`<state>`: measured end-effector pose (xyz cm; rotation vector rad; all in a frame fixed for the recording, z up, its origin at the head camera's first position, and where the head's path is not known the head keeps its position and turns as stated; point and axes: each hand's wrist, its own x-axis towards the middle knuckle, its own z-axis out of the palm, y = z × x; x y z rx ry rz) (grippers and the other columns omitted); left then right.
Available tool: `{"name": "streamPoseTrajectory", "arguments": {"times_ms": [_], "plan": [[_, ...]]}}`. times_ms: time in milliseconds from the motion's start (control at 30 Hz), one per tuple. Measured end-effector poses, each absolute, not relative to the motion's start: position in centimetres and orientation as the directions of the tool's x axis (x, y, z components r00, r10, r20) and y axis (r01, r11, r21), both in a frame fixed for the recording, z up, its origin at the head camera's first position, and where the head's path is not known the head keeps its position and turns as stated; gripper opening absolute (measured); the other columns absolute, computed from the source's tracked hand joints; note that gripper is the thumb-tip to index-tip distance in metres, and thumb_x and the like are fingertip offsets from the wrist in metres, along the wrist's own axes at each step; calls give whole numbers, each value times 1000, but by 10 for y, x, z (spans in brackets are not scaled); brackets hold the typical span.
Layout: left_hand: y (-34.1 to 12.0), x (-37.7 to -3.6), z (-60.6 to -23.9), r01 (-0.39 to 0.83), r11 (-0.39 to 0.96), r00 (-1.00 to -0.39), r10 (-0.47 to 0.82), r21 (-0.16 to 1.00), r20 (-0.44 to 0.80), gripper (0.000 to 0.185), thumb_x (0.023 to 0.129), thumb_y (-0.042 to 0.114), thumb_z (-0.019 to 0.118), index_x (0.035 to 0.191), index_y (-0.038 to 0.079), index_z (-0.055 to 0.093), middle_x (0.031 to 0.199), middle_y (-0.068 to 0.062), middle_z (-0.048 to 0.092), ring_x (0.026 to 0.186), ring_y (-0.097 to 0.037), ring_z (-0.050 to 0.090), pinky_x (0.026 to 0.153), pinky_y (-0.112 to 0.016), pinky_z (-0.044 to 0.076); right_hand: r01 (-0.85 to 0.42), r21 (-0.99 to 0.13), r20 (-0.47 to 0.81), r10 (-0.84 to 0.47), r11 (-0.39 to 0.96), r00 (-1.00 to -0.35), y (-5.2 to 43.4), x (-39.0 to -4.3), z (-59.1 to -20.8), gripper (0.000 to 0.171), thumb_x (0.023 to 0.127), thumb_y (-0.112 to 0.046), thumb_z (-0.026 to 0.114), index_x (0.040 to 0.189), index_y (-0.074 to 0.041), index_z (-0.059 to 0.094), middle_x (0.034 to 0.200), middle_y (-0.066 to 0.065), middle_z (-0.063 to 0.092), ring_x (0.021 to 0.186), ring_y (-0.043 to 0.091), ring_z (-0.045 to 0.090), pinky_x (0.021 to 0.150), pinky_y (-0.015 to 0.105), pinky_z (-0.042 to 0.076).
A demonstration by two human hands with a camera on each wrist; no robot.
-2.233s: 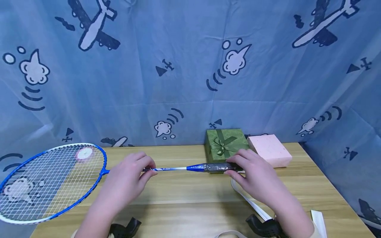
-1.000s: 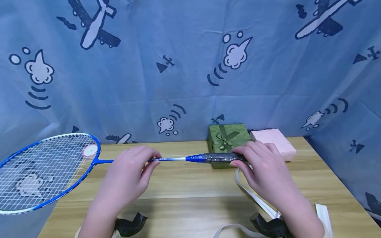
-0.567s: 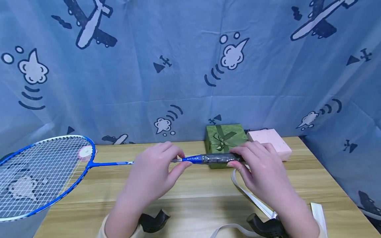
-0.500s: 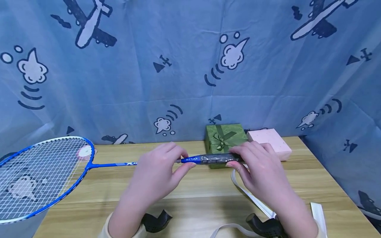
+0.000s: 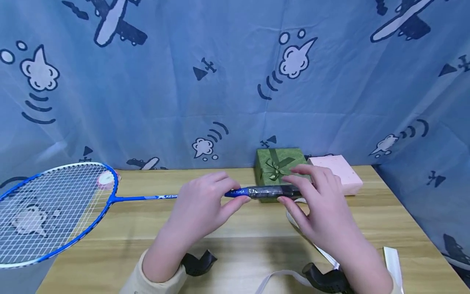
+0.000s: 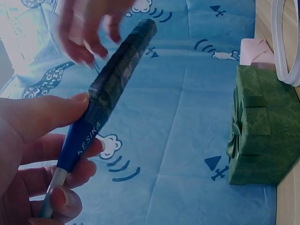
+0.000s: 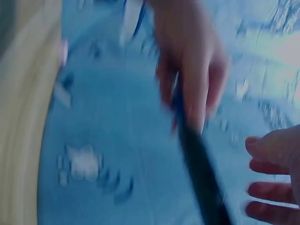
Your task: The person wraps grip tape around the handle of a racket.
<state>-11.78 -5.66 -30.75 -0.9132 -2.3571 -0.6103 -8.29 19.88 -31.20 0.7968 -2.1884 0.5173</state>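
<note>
The left hand (image 5: 203,206) has slid along the racket (image 5: 147,197) to pinch beside the handle (image 5: 273,191); the right hand (image 5: 319,208) has let go, fingers spread, leaving the handle free.

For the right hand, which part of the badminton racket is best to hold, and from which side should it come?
Probably the dark handle of the badminton racket, coming from its free right end. The racket is held level above the table, and the left hand already pinches where shaft meets handle. The right hand hovers open beside the handle, so its fingers could close around that thick, straight part.
</note>
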Motion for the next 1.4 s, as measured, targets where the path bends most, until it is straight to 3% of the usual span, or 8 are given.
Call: {"name": "streamPoseTrajectory", "arguments": {"times_ms": [133, 233, 333, 433, 600, 1000, 1267, 1400], "plan": [[-57, -123, -305, 723, 661, -613, 478, 202, 629, 22, 86, 43, 84, 91, 22, 79, 84, 12, 71, 63, -5, 62, 52, -21, 46, -818, -141, 636, -582, 557, -506, 184, -63, -313, 27, 106, -39, 59, 110, -15, 71, 106, -4, 66, 97, 16, 60, 88, 32, 45], [-56, -125, -305, 726, 663, -607, 492, 183, 625, 22, 87, 44, 82, 92, 23, 78, 85, 12, 71, 63, -4, 61, 52, -21, 45, -790, -319, 202, -776, 524, -597, 178, -57, -333, 14, 98, -35, 71, 110, -28, 67, 99, -23, 60, 90, 0, 56, 82, 25, 49], [-54, -125, -305, 732, 659, -606, 514, 174, 607, 22, 88, 44, 81, 92, 23, 78, 86, 13, 71, 61, -3, 59, 51, -20, 43, -683, -336, -159, -754, 649, -638, 172, -61, -361, 24, 85, -35, 82, 101, -31, 65, 89, -25, 54, 82, -2, 51, 76, 25, 48], [-52, -126, -305, 740, 650, -604, 529, 174, 596, 23, 89, 44, 81, 92, 22, 77, 85, 12, 70, 61, -3, 58, 51, -19, 42, -680, -222, -267, -714, 699, -647, 167, -66, -383, 29, 77, -36, 86, 97, -30, 66, 84, -21, 52, 79, 2, 48, 73, 27, 47], [-54, -127, -305, 739, 649, -603, 517, 182, 607, 22, 89, 43, 81, 89, 22, 76, 82, 12, 68, 58, -3, 55, 50, -19, 40, -764, -130, -341, -752, 632, -564, 165, -73, -399, 23, 83, -46, 80, 99, -34, 68, 94, -20, 56, 87, 4, 49, 80, 27, 46], [-62, -126, -308, 707, 670, -643, 474, 227, 602, 25, 89, 45, 80, 86, 22, 73, 82, 12, 68, 63, -4, 59, 53, -18, 42, -779, -311, -230, -839, 544, -494, 161, -83, -414, 18, 82, -21, 77, 79, -33, 65, 79, -24, 48, 75, -2, 41, 70, 17, 34], [-63, -128, -308, 708, 676, -625, 466, 204, 626, 27, 89, 44, 80, 80, 21, 68, 73, 11, 66, 59, -6, 52, 50, -21, 39, -799, -511, 363, -763, 316, -534, 159, -97, -377, 7, 92, -25, 78, 89, -26, 72, 83, -19, 65, 78, -6, 56, 74, 12, 47], [-65, -127, -307, 710, 676, -621, 466, 198, 630, 26, 90, 43, 80, 81, 21, 68, 75, 12, 66, 60, -6, 54, 50, -21, 39, -750, -621, 513, -607, 227, -608, 152, -95, -354, 16, 92, -8, 77, 103, -20, 74, 88, -9, 73, 80, 2, 68, 76, 18, 54]]}}
